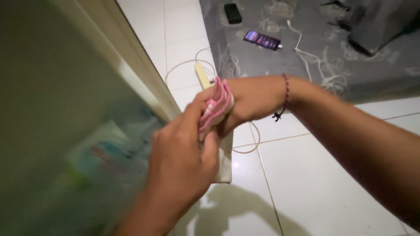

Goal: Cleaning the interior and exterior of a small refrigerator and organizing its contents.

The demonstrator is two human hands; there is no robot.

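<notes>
A small cloth (pixel 217 111) with pink and white stripes is bunched between both hands at the middle of the view, and a pale part of it hangs down below them. My left hand (pixel 181 161) grips the cloth from the near side with its fingers curled around it. From the right, my right hand (pixel 249 99) closes on the upper end of the cloth. That wrist wears a dark beaded bracelet (pixel 285 98). Both hands are above a white tiled floor (pixel 319 183).
A pale green door or panel (pixel 57 109), blurred, fills the left side. A white power strip (pixel 202 74) with cords lies on the tiles. A grey patterned mattress (pixel 315 48) at the back carries a lit phone (pixel 261 39), a black box (pixel 232 13) and a white cable (pixel 302 48).
</notes>
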